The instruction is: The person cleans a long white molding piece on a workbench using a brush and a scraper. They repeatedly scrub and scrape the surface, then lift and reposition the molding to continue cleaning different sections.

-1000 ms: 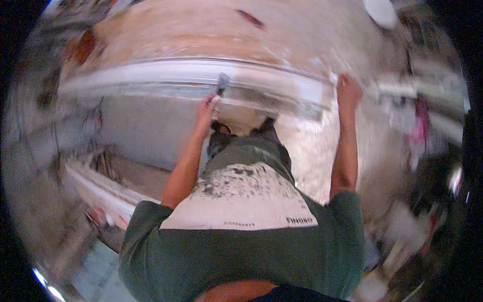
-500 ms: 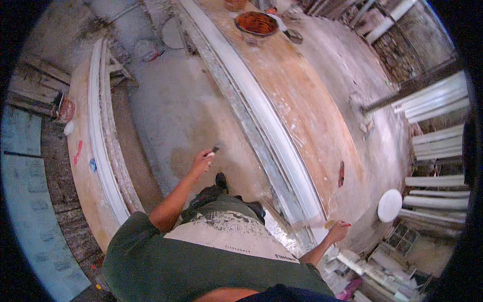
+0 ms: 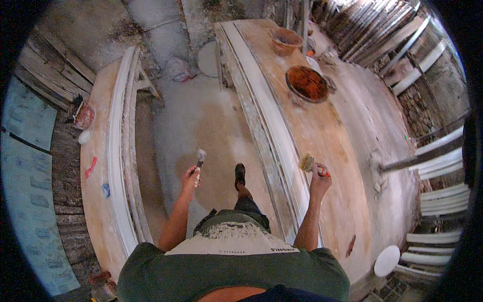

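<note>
My left hand (image 3: 189,179), over the floor between two long tables, is closed round the pale handle of a putty knife (image 3: 201,156) whose blade points away from me. My right hand (image 3: 320,182) grips a flat paintbrush (image 3: 307,162) by its red-orange handle. The brush's yellowish bristles hang above the right table (image 3: 322,136), beside a long white moulding strip (image 3: 271,116) that runs along that table's near edge. Whether the bristles touch anything I cannot tell. Farther along the same table sits a basin (image 3: 307,83) with a reddish-brown inside.
Another tub (image 3: 286,41) stands beyond the basin. On the left table (image 3: 95,206) lie a second white strip (image 3: 117,151), a red scrap (image 3: 91,167) and a blue one (image 3: 105,190). A dark red tool (image 3: 350,245) rests at the right. White lengths (image 3: 443,201) are stacked far right.
My view has turned, and I have stepped along between the tables. My right hand with the paintbrush has come forward over the right table. The putty knife stays in my left hand, now more upright.
</note>
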Motion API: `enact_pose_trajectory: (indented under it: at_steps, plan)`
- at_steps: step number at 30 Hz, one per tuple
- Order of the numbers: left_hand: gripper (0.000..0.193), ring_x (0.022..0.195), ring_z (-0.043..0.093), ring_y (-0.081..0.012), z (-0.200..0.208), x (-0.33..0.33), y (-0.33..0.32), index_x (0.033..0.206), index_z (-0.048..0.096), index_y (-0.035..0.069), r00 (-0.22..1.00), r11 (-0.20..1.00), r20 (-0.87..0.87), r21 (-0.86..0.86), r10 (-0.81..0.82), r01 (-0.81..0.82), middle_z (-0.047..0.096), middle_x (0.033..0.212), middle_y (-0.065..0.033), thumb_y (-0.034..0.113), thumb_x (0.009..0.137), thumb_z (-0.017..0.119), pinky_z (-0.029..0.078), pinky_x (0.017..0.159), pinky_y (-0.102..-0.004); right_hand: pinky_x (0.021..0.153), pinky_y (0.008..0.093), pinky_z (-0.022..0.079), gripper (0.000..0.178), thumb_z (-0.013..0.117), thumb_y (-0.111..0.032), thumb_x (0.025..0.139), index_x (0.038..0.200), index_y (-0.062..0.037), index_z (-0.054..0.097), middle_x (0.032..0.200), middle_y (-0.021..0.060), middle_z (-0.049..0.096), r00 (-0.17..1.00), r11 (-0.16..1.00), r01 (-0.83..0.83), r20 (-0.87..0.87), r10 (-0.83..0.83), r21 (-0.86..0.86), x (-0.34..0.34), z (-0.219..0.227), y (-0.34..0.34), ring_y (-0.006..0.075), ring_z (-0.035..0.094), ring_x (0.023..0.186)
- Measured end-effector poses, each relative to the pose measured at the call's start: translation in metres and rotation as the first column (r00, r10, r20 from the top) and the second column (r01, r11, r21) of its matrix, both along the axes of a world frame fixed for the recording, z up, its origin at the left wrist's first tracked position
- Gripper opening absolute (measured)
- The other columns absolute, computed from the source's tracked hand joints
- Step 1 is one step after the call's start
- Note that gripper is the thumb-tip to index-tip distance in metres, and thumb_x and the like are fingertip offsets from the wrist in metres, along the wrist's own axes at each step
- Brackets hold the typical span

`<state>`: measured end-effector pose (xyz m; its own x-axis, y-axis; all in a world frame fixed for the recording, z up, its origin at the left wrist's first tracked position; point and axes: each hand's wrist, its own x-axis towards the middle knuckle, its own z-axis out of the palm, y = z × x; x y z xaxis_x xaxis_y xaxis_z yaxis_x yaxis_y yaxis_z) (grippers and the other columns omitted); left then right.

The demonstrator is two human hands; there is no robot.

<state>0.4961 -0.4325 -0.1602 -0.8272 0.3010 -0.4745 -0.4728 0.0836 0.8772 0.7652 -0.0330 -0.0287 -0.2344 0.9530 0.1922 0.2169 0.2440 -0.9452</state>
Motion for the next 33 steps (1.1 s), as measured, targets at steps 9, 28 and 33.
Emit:
enact_pose_trajectory:
  at_steps: [9,28,33]
  plan:
    - [0.033,0.059,0.057,-0.0121,0.002,-0.162,0.048,0.118,0.057,0.006,0.941,0.942,0.052,-0.007,0.336,-0.336,0.06,0.08,-0.0016,0.02,0.089,0.064,0.044,0.047,-0.0267,0.065,0.0231,0.048,0.014,0.068,-0.01,0.086,0.094,0.0011,0.069,0.08,0.0047,0.069,0.967,0.953,-0.254,-0.065,0.247,-0.164,-0.279,-0.039,0.079,0.0085,0.062,0.072]
    - [0.03,0.059,0.056,-0.0109,-0.011,-0.623,0.234,0.113,0.06,0.007,0.998,0.998,0.043,0.036,0.055,-0.057,0.059,0.079,-0.0006,0.021,0.088,0.067,0.044,0.048,-0.025,0.054,0.0264,0.054,0.021,0.068,-0.016,0.086,0.095,0.0022,0.064,0.082,0.0115,0.068,0.928,0.906,0.111,-0.283,-0.241,-0.408,-0.717,-0.127,0.242,0.0159,0.067,0.068]
    - [0.028,0.06,0.056,-0.0097,0.017,-0.748,0.298,0.112,0.06,0.006,0.989,0.989,0.014,-0.004,-0.145,0.145,0.058,0.078,-0.0009,0.022,0.089,0.066,0.043,0.05,-0.0244,0.052,0.0304,0.053,0.02,0.068,-0.014,0.083,0.094,0.0023,0.065,0.08,0.013,0.067,0.842,0.959,0.082,-0.496,-0.212,-0.271,-0.839,-0.149,0.28,0.018,0.067,0.065]
